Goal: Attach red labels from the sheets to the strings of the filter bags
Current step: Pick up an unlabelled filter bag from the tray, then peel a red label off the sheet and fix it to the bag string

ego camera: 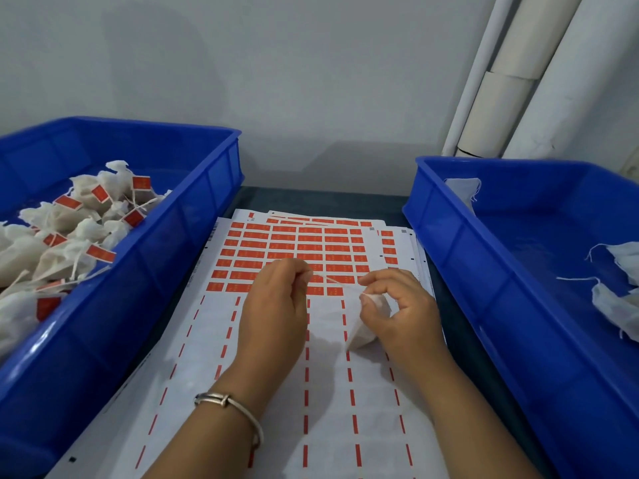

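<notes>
A white filter bag [366, 328] lies on the label sheet [262, 375], held at its neck by my right hand [397, 305]. Its thin string [333, 281] runs taut up and left to my left hand [276, 305], whose fingertips pinch the string's end. Rows of red labels [287, 243] fill the far half of the sheet, just beyond both hands. The near half of the sheet shows only red dashes between peeled columns.
A blue bin [179, 236] on the left holds several bags with red labels on their strings. A blue bin [484, 257] on the right holds a few unlabelled bags [619, 295]. More label sheets [397, 236] lie underneath. White pipes [518, 81] stand at the back right.
</notes>
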Tool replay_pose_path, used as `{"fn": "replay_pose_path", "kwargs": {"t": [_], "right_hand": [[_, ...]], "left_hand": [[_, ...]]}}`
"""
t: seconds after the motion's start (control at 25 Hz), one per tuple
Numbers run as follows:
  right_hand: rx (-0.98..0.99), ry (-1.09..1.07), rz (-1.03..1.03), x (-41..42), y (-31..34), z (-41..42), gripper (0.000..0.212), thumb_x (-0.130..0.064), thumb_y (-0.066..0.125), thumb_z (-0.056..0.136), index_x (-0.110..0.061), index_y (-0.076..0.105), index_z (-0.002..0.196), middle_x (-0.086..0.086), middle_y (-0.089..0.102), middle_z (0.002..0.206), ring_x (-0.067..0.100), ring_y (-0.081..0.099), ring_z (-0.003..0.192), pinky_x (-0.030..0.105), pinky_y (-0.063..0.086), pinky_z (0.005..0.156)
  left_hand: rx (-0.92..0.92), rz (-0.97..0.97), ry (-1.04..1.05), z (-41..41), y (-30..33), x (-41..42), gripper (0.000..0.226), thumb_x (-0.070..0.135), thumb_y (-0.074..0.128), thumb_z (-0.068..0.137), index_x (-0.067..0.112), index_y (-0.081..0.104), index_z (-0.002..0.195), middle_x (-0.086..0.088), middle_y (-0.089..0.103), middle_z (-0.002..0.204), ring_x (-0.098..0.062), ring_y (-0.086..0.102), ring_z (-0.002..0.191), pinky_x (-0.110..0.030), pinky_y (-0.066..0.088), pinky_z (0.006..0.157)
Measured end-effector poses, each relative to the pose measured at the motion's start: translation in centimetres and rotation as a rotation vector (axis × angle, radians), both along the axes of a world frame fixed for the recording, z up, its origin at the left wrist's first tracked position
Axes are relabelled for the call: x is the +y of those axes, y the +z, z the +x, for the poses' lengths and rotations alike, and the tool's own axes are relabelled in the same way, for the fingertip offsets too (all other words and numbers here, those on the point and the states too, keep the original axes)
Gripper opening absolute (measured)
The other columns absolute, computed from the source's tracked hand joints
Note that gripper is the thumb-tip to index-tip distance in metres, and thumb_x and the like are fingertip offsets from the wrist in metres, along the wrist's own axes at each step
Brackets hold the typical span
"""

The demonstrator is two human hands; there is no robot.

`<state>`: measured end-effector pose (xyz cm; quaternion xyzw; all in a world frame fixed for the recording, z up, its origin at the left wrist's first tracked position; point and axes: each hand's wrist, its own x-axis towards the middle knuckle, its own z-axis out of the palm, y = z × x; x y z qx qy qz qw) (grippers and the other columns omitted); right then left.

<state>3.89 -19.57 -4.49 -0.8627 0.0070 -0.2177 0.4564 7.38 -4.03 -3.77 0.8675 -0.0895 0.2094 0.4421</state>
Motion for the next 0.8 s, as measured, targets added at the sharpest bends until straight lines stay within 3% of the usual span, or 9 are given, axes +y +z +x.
{"fn": "replay_pose_path", "kwargs": {"t": [0.08,0.16,0.4,0.56,0.68,0.8], "right_hand": [[0.099,0.047,0.075,0.3,-0.1,0.1,0.003,-0.043,0.06,0.084,-0.04,0.06,0.083,-0.043,0.055,0.092,-0.019,0.05,0.096,-0.002,0.038,0.068],[0.232,0.141,0.139,0.6,-0.2,0.1,0.011,-0.038,0.057,0.09,-0.038,0.063,0.081,-0.043,0.057,0.089,-0.018,0.053,0.089,0.003,0.039,0.064],[0.549,0.267,-0.013,0.0,0.4,-0.1,0.013,-0.04,0.075,0.077,-0.038,0.063,0.082,-0.026,0.061,0.083,0.006,0.062,0.079,0.007,0.041,0.056],[0.62,0.288,0.048,-0.8,1.0,-0.1,0.009,-0.036,0.074,0.079,-0.027,0.071,0.082,-0.02,0.068,0.082,0.009,0.064,0.08,0.008,0.046,0.056],[0.584,0.307,0.327,-1.6,0.9,0.0,0.012,-0.025,0.066,0.086,-0.019,0.075,0.081,-0.012,0.072,0.089,0.01,0.065,0.089,0.02,0.047,0.074],[0.454,0.342,0.906,-2.0,0.9,0.3,0.009,-0.022,0.071,0.076,-0.014,0.075,0.079,0.004,0.07,0.087,0.016,0.068,0.084,0.034,0.054,0.08]], "left_hand": [[0.006,-0.003,0.036,0.2,0.1,0.2,0.008,0.029,0.05,0.087,0.035,0.046,0.091,0.028,0.042,0.08,0.001,0.049,0.072,-0.004,0.029,0.063],[0.033,-0.059,0.087,0.4,0.2,0.3,0.011,0.026,0.053,0.089,0.035,0.048,0.091,0.03,0.043,0.078,0.001,0.05,0.071,-0.004,0.029,0.06],[0.136,-0.229,0.197,0.7,0.4,0.5,0.009,0.029,0.051,0.091,0.037,0.048,0.094,0.029,0.047,0.078,0.001,0.052,0.069,-0.003,0.03,0.052],[0.16,-0.264,0.23,1.0,0.4,0.6,0.008,0.029,0.051,0.091,0.036,0.048,0.094,0.029,0.047,0.078,0.001,0.052,0.069,-0.003,0.03,0.051],[0.234,-0.268,0.234,1.4,-0.1,0.9,0.005,0.03,0.052,0.091,0.034,0.051,0.095,0.027,0.049,0.077,0.0,0.052,0.068,-0.004,0.029,0.053],[0.313,-0.175,0.138,1.5,-0.7,0.7,0.013,0.032,0.058,0.089,0.028,0.062,0.1,0.024,0.051,0.076,0.001,0.052,0.068,-0.007,0.032,0.054]]}}
